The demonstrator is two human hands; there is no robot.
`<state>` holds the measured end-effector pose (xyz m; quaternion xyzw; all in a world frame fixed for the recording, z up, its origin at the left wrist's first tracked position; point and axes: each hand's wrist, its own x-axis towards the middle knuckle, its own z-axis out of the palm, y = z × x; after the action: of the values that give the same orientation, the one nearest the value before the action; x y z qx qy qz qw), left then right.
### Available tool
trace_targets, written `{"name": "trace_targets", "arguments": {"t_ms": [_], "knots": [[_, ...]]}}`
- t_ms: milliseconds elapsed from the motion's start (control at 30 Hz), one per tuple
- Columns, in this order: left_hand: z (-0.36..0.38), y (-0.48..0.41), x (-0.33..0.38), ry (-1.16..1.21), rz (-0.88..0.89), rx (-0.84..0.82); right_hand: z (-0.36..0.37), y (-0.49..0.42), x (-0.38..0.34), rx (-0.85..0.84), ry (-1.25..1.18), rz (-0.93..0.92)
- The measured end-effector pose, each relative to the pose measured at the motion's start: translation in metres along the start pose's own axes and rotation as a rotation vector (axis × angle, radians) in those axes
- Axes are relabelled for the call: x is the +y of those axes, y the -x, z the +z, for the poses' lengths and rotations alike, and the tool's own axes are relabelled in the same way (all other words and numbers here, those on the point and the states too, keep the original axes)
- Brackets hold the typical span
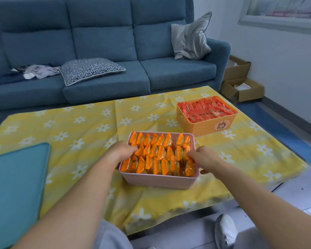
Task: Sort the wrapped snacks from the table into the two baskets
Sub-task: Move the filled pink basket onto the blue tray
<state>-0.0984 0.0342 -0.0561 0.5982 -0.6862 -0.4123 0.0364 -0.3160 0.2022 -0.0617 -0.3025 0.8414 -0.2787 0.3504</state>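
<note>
A pink basket stands on the table right in front of me, packed with several rows of upright orange-wrapped snacks. My left hand reaches over the basket's left rim and its curled fingers touch the snacks there. My right hand is at the right rim, fingertips on the snacks and thumb outside the wall. Whether either hand pinches a packet is hidden by the fingers. Farther back on the right, an orange basket holds several red-wrapped snacks.
A yellow daisy-print cloth covers the low table. A teal cushion lies on its near left corner. Behind stands a blue sofa with pillows. Cardboard boxes sit on the floor at the right. My shoe is under the table's edge.
</note>
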Motion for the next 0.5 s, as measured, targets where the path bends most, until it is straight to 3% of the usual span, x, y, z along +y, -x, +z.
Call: {"name": "trace_targets", "arguments": {"t_ms": [200,500], "knots": [[-0.036,0.018,-0.012,0.148,0.01,0.126,0.015,0.013,-0.031,0.049,-0.094,-0.077],[-0.147,0.045,-0.107,0.156,-0.061,0.429,0.093,0.035,-0.149,-0.122,-0.201,-0.178]]}}
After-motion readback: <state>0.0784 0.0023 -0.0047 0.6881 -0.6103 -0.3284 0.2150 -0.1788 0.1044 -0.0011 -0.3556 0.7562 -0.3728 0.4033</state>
